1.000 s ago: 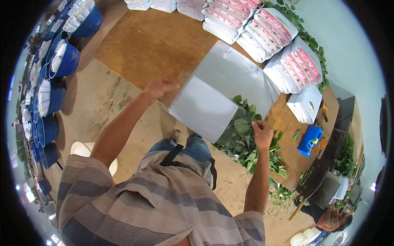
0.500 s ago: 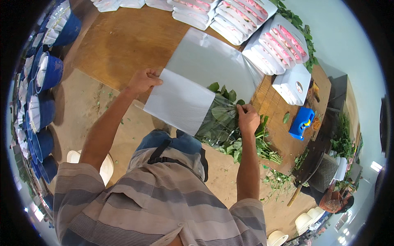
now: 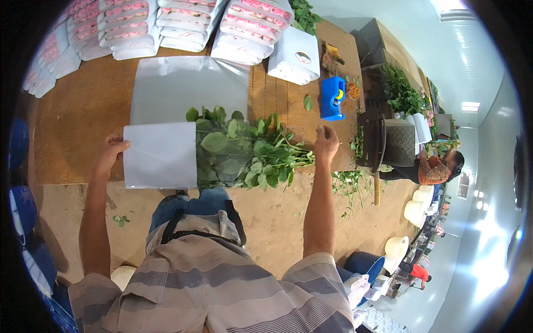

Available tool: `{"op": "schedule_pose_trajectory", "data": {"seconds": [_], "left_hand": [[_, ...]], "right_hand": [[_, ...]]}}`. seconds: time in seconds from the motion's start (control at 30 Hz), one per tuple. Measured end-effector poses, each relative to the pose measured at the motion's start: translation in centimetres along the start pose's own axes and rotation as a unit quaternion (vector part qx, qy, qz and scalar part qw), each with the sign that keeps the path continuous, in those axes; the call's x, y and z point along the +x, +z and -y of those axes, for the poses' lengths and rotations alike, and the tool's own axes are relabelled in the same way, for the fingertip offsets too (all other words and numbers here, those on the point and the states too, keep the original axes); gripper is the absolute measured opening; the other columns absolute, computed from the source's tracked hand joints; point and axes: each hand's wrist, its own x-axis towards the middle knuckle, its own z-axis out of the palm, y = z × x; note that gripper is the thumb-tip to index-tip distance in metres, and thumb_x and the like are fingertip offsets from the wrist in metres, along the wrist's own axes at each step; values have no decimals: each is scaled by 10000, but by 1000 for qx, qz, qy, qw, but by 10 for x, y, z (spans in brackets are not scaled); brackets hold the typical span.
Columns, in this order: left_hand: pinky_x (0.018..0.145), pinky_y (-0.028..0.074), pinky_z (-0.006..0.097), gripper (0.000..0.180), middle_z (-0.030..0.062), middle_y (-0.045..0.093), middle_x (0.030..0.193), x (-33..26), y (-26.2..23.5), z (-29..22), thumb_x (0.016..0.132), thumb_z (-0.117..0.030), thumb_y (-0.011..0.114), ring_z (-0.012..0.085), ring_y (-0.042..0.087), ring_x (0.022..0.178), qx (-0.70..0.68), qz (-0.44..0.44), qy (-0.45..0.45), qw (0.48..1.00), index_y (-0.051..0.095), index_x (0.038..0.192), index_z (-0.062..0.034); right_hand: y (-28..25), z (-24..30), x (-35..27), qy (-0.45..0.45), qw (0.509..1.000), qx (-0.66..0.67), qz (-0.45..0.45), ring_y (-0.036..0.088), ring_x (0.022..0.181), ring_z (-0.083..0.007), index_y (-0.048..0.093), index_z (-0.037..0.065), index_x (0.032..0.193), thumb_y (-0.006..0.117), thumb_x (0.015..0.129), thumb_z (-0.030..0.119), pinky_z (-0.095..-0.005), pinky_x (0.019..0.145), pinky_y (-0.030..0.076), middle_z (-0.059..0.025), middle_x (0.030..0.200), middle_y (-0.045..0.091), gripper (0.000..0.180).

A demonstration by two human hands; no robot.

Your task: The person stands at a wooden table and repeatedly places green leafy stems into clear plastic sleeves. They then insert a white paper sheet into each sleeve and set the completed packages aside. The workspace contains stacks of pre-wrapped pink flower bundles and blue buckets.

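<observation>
In the head view, white packets (image 3: 357, 288) are held in a blue barrel (image 3: 363, 262) at lower right; the contents of the cream tubs (image 3: 395, 250) near it cannot be made out. Pink roses (image 3: 256, 19) are packed in white wrappings (image 3: 239, 47) along the far edge of the wooden table (image 3: 72, 133). At its near edge, between both hands, a leafy bundle (image 3: 261, 152) is laid beside white paper (image 3: 161, 152) on clear film (image 3: 183, 86). The paper's left edge is touched by the left hand (image 3: 110, 154); whether it is gripped cannot be told. The right hand (image 3: 326, 145) is held just beside the stem ends (image 3: 304, 157), fingers drawn together, nothing discernible between them. Just beyond, a blue tape dispenser (image 3: 328, 101) is set near rubber bands (image 3: 352, 90).
</observation>
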Motion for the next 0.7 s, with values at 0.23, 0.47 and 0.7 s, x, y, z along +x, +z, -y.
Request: {"op": "schedule_pose_trajectory", "data": {"seconds": [0.23,0.47,0.7], "left_hand": [[609,432,262,364,39,649,853,4,-25,22,802,-146,745,107,565,705,11,-36,-49,998,617,1123,-33],[529,399,228,465,32,649,797,-3,-14,-14,803,-177,778,88,555,633,82,-52,-127,987,601,1210,-38],[500,382,213,541,32,666,798,-2,-21,-2,809,-168,778,80,554,608,83,-71,-143,984,577,1293,-35]], "right_hand": [[4,-63,133,57,990,-130,8,643,1109,-350,591,-47,1247,659,896,380,-424,943,489,-214,1181,673,557],[14,-118,218,129,963,-179,153,702,860,-291,753,-3,952,721,844,311,-406,766,531,-162,895,728,333],[-33,-85,199,248,953,26,173,663,647,-161,729,-27,906,731,861,148,-303,550,511,-77,746,689,181]]}}
